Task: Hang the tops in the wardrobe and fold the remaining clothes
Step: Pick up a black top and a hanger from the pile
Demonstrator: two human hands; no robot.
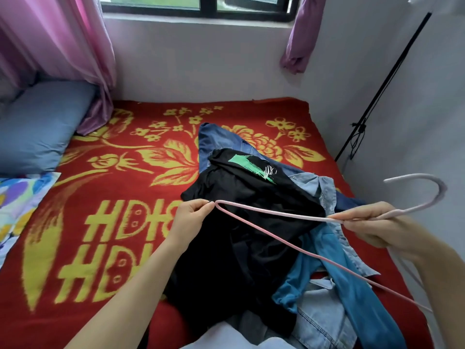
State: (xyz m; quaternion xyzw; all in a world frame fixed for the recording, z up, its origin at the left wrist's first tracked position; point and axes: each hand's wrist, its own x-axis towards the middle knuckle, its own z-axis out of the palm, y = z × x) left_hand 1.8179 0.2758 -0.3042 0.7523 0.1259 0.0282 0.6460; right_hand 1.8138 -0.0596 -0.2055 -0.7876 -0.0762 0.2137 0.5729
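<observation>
A pile of clothes lies on the bed: a black top [241,197] with a green print on top, a light denim shirt [324,190], blue garments [352,285] and dark jeans [214,139] behind. My right hand [372,227] grips a pink hanger [271,212] near its neck, hook pointing right. My left hand [193,212] pinches the black top's fabric right at the hanger's left tip. The hanger hovers over the pile.
The bed carries a red blanket [125,197] with yellow flowers. A blue pillow [37,127] and a patterned cloth [17,205] lie at the left. Pink curtains [63,39] hang by the window. A black stand [377,89] leans on the right wall.
</observation>
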